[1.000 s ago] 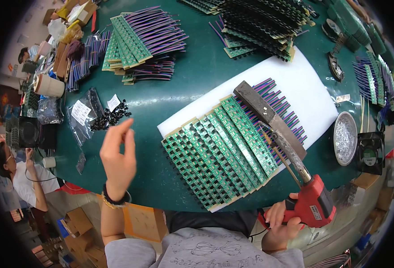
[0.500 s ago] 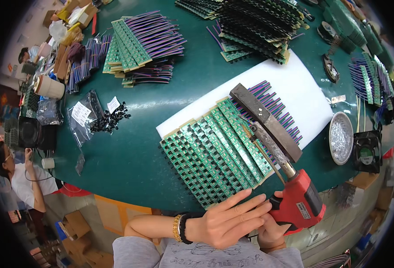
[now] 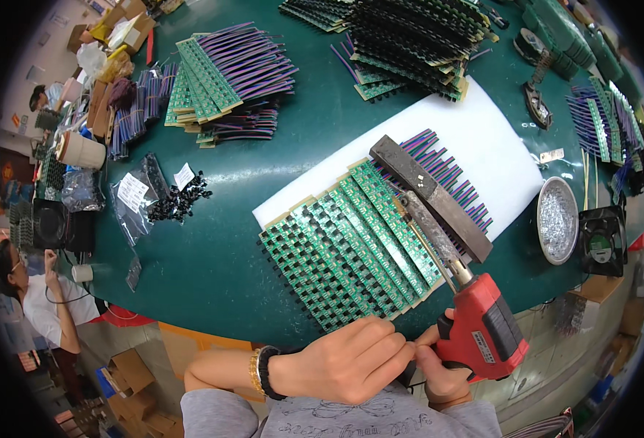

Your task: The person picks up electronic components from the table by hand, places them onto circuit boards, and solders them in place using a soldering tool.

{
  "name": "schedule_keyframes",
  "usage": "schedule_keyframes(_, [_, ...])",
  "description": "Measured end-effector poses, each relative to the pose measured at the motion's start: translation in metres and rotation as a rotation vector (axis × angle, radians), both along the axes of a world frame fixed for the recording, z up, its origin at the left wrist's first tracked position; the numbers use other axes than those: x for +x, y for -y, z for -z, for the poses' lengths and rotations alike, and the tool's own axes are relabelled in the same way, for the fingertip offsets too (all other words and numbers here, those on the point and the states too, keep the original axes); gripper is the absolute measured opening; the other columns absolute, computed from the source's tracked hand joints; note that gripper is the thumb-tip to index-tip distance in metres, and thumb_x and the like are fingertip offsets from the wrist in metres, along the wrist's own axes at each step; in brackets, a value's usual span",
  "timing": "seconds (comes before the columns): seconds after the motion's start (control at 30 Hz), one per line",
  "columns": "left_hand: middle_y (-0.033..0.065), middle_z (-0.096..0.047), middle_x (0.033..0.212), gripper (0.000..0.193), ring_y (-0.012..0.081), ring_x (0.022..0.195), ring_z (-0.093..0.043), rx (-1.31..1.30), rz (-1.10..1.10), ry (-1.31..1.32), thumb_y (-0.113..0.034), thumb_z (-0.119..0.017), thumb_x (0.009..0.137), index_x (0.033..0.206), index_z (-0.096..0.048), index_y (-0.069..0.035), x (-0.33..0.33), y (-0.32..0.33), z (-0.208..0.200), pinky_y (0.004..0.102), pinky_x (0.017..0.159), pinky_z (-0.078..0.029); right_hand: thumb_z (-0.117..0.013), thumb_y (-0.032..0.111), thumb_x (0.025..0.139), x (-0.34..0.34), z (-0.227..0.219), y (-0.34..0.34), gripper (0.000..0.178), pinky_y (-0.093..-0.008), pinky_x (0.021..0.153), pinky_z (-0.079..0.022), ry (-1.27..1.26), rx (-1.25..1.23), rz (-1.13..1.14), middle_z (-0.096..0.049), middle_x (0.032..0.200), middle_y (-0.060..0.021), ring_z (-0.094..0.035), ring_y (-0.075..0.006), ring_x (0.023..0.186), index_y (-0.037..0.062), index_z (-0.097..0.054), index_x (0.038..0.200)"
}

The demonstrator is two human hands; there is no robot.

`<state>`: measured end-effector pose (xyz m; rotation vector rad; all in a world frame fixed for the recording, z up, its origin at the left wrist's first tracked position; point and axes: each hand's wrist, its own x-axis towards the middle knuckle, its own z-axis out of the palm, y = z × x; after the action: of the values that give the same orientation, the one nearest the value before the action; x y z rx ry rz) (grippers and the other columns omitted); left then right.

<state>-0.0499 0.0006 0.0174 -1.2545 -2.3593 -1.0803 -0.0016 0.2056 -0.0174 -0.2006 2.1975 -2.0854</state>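
Note:
My right hand [image 3: 444,376] is wrapped round the handle of a red soldering gun [image 3: 486,328]. The gun's metal barrel and thin feed tube reach over a row of green circuit board strips [image 3: 336,248] with small black parts on them. My left hand [image 3: 347,361] is closed, its fingertips meeting those of the right hand beside the handle; what they pinch, if anything, is hidden. A dark metal bar [image 3: 427,193] lies across the strips' far edge, over purple and dark wires [image 3: 464,190]. Strips and wires rest on a white foam sheet [image 3: 508,160].
Stacked wired boards [image 3: 223,80] and a darker board pile [image 3: 417,44] stand at the back. Left of the foam are loose black parts [image 3: 179,201] and a plastic bag [image 3: 132,208]. A bowl [image 3: 557,219] and a small fan [image 3: 603,241] sit right. A person [image 3: 52,299] sits far left.
My left hand has drawn back to the left and its outstretched fingers have curled closed. The soldering gun has shifted slightly left in my right hand. The whole view has moved a little.

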Motion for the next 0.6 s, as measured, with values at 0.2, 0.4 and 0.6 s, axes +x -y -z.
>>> schedule_keyframes(0.2, [0.007,-0.06,0.079,0.019,0.0232,0.07,-0.057,-0.042,-0.264,0.123,-0.003,-0.071,0.07,0.088,-0.066,-0.002,-0.03,0.017,-0.003,0.033,0.059,-0.047,-0.062,0.0,0.08,0.015,-0.003,0.008,0.067,-0.0257,0.051,-0.043,0.316,-0.023,0.34,-0.059,0.066,-0.0117,-0.051,-0.0132,0.052,-0.0008,-0.033,0.141])
schedule_keyframes(0.4, [0.0038,-0.054,0.071,0.017,0.022,0.064,-0.052,0.016,-0.565,0.111,0.003,-0.074,0.069,0.082,-0.065,-0.005,-0.076,0.031,0.035,0.0345,0.058,-0.04,-0.066,0.017,0.089,0.015,0.014,-0.004,0.063,-0.0277,0.049,-0.042,0.085,-0.219,0.382,-0.055,0.061,-0.0118,-0.048,-0.0162,0.047,-0.0057,-0.033,0.138])
schedule_keyframes(0.6, [0.0035,-0.055,0.071,0.017,0.0215,0.064,-0.052,-0.017,-0.608,0.178,0.002,-0.074,0.068,0.078,-0.063,-0.006,-0.074,0.03,0.038,0.0345,0.061,-0.038,-0.061,0.015,0.092,0.021,0.025,-0.021,0.057,-0.031,0.045,-0.043,-0.033,-0.246,0.266,-0.052,0.056,-0.008,-0.046,-0.0167,0.043,-0.0087,-0.033,0.135])
